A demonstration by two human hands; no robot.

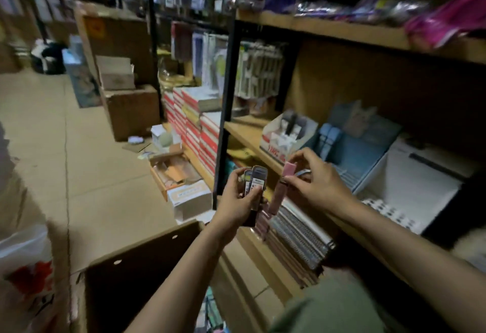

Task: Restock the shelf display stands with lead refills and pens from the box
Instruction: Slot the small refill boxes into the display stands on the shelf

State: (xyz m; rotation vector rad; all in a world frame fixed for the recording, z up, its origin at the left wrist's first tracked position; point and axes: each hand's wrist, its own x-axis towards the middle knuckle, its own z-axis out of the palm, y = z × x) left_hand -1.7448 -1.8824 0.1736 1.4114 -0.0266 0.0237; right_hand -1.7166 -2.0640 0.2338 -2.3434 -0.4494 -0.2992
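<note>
head | wood shelf [247, 133], tiled floor [52, 148] | L hand [236, 201] grips refill packs [256, 182] | R hand [319, 180] pinches pink case [288, 169]

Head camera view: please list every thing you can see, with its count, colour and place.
lead refill packs: a few, dark with white labels, held in the left hand
pink item: one, pinched by the right fingers
cardboard box: one, brown, open, at the bottom centre
white display stand: one, on the middle shelf
blue display stand: one, to the right of the white one
spiral notebooks: a stack, lower shelf
red and white books: stacks, left of the black post
wooden shelf: upper board
left hand: grips the packs
right hand: holds the pink item
</note>
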